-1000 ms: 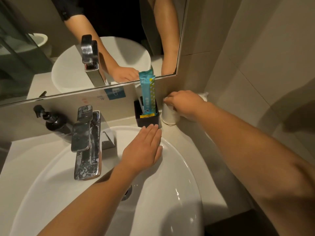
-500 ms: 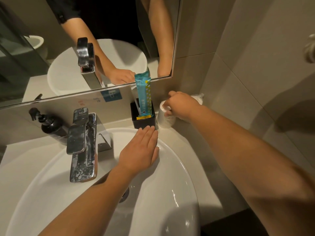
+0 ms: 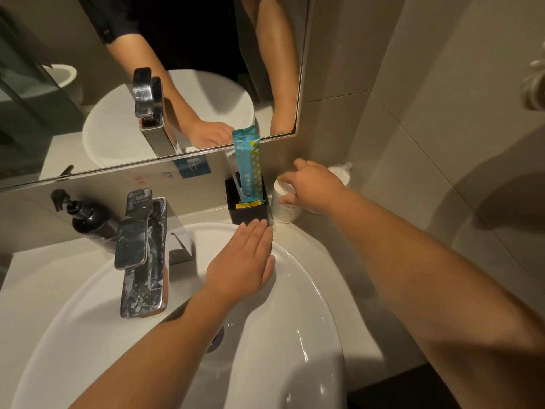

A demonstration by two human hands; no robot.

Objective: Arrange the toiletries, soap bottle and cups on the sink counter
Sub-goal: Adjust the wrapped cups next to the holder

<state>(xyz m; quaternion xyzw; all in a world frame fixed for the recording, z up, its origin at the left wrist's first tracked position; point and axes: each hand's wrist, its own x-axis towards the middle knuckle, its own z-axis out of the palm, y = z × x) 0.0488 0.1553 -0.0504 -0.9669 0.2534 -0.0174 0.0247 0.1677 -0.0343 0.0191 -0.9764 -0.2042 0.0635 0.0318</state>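
Observation:
A black square holder (image 3: pixel 249 212) stands at the back of the counter with tall teal toiletry packets (image 3: pixel 248 169) upright in it. Just right of it a white cup (image 3: pixel 283 209) stands on the counter, and my right hand (image 3: pixel 314 187) grips its rim from above. A second white cup (image 3: pixel 342 172) sits behind that hand in the corner, mostly hidden. My left hand (image 3: pixel 241 261) lies flat, fingers together, on the basin's back rim just before the holder. A black pump soap bottle (image 3: pixel 88 216) stands at the far left behind the tap.
A chrome tap (image 3: pixel 141 252) reaches over the white oval basin (image 3: pixel 295 335). A mirror (image 3: pixel 147 84) runs along the back wall, and a tiled wall closes the right side. The beige counter (image 3: pixel 354 276) forms a narrow strip between basin and wall.
My right hand has shifted its grip on the white cup, which now stands a little closer to the black holder. The left hand has stayed on the basin rim.

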